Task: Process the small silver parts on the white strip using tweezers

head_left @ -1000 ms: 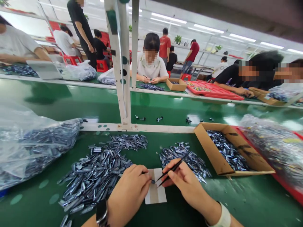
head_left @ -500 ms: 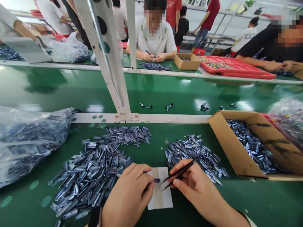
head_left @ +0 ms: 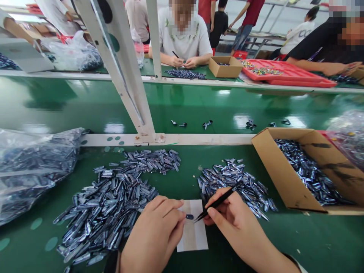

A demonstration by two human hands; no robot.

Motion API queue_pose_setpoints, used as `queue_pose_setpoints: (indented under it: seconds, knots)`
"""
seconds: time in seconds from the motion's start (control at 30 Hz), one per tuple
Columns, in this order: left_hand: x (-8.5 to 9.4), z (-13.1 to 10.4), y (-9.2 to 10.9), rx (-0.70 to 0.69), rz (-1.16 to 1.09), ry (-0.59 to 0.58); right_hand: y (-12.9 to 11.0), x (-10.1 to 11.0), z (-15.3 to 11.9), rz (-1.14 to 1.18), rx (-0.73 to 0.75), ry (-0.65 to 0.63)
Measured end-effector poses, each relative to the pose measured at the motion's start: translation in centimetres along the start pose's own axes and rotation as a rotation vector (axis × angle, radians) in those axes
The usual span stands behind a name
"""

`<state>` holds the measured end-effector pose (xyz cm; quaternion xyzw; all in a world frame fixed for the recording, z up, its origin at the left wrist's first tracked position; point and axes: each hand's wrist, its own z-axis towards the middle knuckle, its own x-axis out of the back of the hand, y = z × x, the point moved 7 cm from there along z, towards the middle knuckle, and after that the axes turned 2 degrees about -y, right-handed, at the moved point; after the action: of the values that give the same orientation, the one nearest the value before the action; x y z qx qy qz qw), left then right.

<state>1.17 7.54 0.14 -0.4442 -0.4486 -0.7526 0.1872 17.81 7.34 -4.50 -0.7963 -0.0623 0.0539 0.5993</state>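
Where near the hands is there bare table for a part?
Mostly bare green table lies right of the right hand, nearer than the cardboard box; a smaller gap parts the left pile from the right pile, beyond the white card. Crowded: left of the left hand, just beyond the right.

Plastic bag [head_left: 36, 174] cut by left edge, dark piece [head_left: 190, 217] part-hidden behind left fingers [head_left: 176, 217]

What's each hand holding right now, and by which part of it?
Right hand: black tweezers, gripped around the middle. Left hand: a small dark piece, apparently by the end hidden in its grip.
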Motion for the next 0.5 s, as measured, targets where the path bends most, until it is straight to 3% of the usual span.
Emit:
queue_pose_setpoints:
  seconds: [0.5]
  knots:
    - [0.09, -0.07, -0.14, 0.039, -0.083, -0.001, -0.22, 0.09, 0.27, 0.046, -0.002, 0.039]
